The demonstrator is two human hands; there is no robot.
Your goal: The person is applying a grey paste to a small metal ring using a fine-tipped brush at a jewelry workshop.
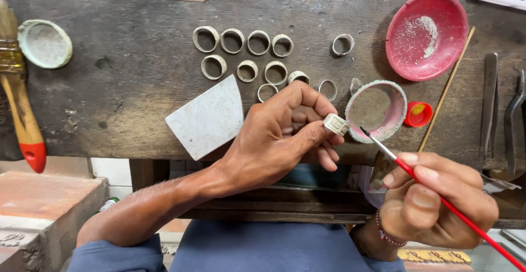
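Ring [336,124], a small metal band with a squarish face, sits pinched at the fingertips of the left hand [285,135], held up just in front of the near edge of the wooden surface [137,80] and close beside the small pale-rimmed bowl [378,110]. The grip there is narrow and closed on the ring, thumb on one side and forefinger on the other, the remaining fingers curled behind.

Going down in size: the worn dark surface carries a red dish [426,35] with pale powder in it, a white stone slab [207,117], a flat paintbrush with a red-tipped handle [19,85] at the far left, a pale round dish [45,43] near it, pliers and tweezers [498,107] at the right, a thin wooden stick [446,88], a small red cap [418,113], and about a dozen unfinished ring bands [246,55] in loose rows.

The right hand [433,200] holds a fine red-handled brush [438,195] like a pen, its grip closed on the shaft, the tip [363,130] just beside the ring.

By its look the ring is rigid, light and hard, probably smooth enough to slip or spin between fingertips. Holding it by the band's edges, as here, seems soundest, leaving the face free for the brush.
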